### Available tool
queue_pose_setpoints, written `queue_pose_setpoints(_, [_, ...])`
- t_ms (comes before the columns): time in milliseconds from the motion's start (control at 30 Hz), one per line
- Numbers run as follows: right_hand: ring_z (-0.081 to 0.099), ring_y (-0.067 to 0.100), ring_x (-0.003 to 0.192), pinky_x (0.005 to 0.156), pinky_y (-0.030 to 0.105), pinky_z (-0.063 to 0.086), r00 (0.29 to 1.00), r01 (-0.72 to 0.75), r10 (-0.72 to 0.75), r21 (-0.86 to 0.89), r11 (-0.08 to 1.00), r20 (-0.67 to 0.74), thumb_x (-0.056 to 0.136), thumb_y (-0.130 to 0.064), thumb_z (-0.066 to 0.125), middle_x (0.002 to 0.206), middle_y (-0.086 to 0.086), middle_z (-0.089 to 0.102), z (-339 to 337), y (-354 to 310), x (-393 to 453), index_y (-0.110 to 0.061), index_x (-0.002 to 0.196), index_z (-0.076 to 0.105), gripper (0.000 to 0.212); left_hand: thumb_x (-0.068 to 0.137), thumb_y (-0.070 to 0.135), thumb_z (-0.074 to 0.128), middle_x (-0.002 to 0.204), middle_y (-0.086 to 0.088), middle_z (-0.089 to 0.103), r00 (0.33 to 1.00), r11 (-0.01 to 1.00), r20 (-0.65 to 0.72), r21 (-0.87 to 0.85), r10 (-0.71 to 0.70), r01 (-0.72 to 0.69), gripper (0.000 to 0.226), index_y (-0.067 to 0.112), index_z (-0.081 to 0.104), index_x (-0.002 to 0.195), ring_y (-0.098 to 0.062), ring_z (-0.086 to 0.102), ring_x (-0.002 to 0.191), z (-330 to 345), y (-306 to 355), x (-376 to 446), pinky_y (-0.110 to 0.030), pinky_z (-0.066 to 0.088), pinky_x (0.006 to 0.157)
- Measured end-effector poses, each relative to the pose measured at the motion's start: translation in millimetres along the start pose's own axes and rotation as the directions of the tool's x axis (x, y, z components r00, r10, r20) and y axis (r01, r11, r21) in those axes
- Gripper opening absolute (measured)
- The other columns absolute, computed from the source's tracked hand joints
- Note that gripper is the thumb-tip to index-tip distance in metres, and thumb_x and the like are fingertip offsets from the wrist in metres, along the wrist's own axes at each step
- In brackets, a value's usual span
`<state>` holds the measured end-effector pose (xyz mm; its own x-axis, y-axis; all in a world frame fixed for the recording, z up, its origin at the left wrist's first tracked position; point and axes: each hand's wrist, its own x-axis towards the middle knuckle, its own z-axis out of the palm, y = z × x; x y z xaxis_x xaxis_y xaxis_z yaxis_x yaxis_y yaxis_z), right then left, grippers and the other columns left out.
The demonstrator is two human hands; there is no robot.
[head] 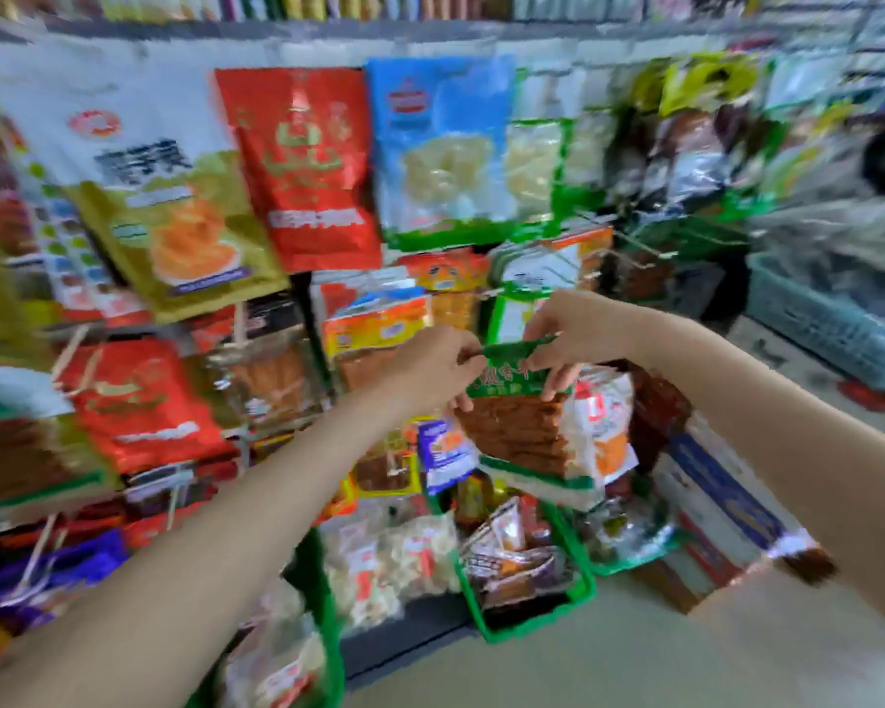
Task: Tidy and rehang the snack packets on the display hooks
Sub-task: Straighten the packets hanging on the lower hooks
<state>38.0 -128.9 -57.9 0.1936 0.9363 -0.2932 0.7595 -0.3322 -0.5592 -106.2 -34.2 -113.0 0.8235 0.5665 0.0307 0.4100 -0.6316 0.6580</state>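
Observation:
A snack packet [519, 426] with a green top band and brown strips inside hangs between my hands at the middle of the head view. My left hand [430, 367] pinches its top left corner. My right hand [568, 332] grips the top right edge, fingers curled over the green band. Above and behind the packet, wire display hooks [558, 270] stick out with orange and green packets [450, 270] on them. The picture is blurred, so I cannot tell whether the packet's hole sits on a hook.
Big hanging packets fill the rack: olive [175, 232], red [307, 166], blue [445, 145]. Green bins [578, 600] of loose snacks stand on the floor below. Stacked boxes [711, 503] lie to the right, a blue crate [828, 319] farther right.

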Motion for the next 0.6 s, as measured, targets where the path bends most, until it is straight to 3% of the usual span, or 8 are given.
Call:
queue_pose_setpoints(67, [0.064,0.005,0.044,0.048,0.016,0.05,0.998,-0.021,0.018,-0.05,0.999,-0.057,0.088,-0.006,0.058,0.064,0.012,0.065,-26.7,40.0,-12.3,-0.007,0.07,0.053,0.019,0.095,0.017,0.046,0.051,-0.003,0.059,1.0,1.0,0.021,-0.007,-0.006,0.006,0.019,0.005,0.055,0.083,-0.001,0.058,0.038,28.2,32.4,30.3,-0.022,0.045,0.041])
queue_pose_setpoints(167, [0.065,0.002,0.048,0.049,0.014,0.049,0.99,-0.072,0.061,-0.08,0.994,-0.126,0.087,-0.011,0.06,0.064,0.011,0.068,-60.3,94.0,-21.3,-0.009,0.071,0.053,0.018,0.091,0.021,0.052,0.06,0.003,0.064,1.0,0.999,-0.022,0.037,0.021,-0.02,0.012,0.013,0.056,0.083,-0.001,0.057,0.038,55.1,77.5,76.1,-0.012,0.038,0.036])
queue_pose_setpoints(233, [0.065,0.001,0.05,0.047,0.011,0.047,0.984,-0.106,0.098,-0.044,0.993,-0.147,0.087,-0.012,0.06,0.065,0.011,0.069,-77.5,127.9,-20.4,-0.006,0.078,0.056,0.012,0.088,0.02,0.057,0.078,0.0,0.068,0.999,0.999,-0.043,0.046,0.031,-0.029,0.009,0.016,0.055,0.081,0.001,0.056,0.037,72.0,98.4,110.9,-0.013,0.041,0.037])
queue_pose_setpoints(300, [0.065,0.002,0.047,0.052,0.016,0.052,0.982,-0.126,0.124,-0.004,0.992,-0.145,0.087,-0.011,0.06,0.074,0.017,0.071,-90.7,162.6,-13.9,0.004,0.095,0.061,0.017,0.088,0.018,0.055,0.092,-0.009,0.07,0.999,0.995,0.036,0.096,-0.01,0.006,0.019,0.018,0.052,0.07,-0.007,0.063,0.046,91.9,108.6,149.2,-0.018,0.049,0.046])
queue_pose_setpoints(400, [0.069,0.009,0.055,0.075,0.038,0.058,0.979,-0.162,0.163,0.016,0.987,-0.126,0.088,-0.009,0.058,0.083,0.024,0.072,-111.2,217.6,6.4,0.017,0.111,0.054,0.035,0.093,0.016,0.046,0.057,-0.005,0.063,0.974,0.975,0.188,0.202,-0.129,0.09,0.033,0.019,0.046,0.06,-0.013,0.064,0.052,123.7,115.6,208.0,-0.022,0.037,0.045])
queue_pose_setpoints(433, [0.071,0.012,0.061,0.078,0.041,0.057,0.978,-0.172,0.172,0.011,0.985,-0.116,0.088,-0.009,0.058,0.084,0.025,0.071,-119.0,235.4,13.5,0.018,0.11,0.053,0.035,0.094,0.015,0.043,0.056,-0.002,0.06,0.963,0.957,0.219,0.273,-0.157,0.094,0.03,0.017,0.051,0.065,-0.014,0.059,0.053,134.7,118.8,227.3,-0.022,0.033,0.045])
queue_pose_setpoints(533, [0.068,0.008,0.056,0.069,0.03,0.058,0.962,-0.218,0.215,-0.004,0.976,-0.167,0.089,-0.011,0.058,0.081,0.02,0.072,-145.8,292.7,35.8,0.013,0.099,0.06,0.026,0.094,0.007,0.039,0.093,-0.014,0.061,0.963,0.936,0.246,0.353,-0.112,0.018,0.025,0.002,0.063,0.099,-0.029,0.061,0.085,165.6,136.7,287.2,-0.032,0.044,0.064])
queue_pose_setpoints(600, [0.067,0.011,0.057,0.058,0.016,0.053,0.938,-0.258,0.256,0.022,0.966,-0.232,0.089,-0.01,0.057,0.08,0.017,0.073,-163.2,326.4,45.6,0.006,0.094,0.063,0.017,0.092,0.005,0.04,0.095,-0.017,0.061,0.967,0.967,0.24,0.253,-0.083,0.02,0.021,0.004,0.061,0.092,-0.031,0.061,0.094,187.9,144.3,322.0,-0.034,0.044,0.071])
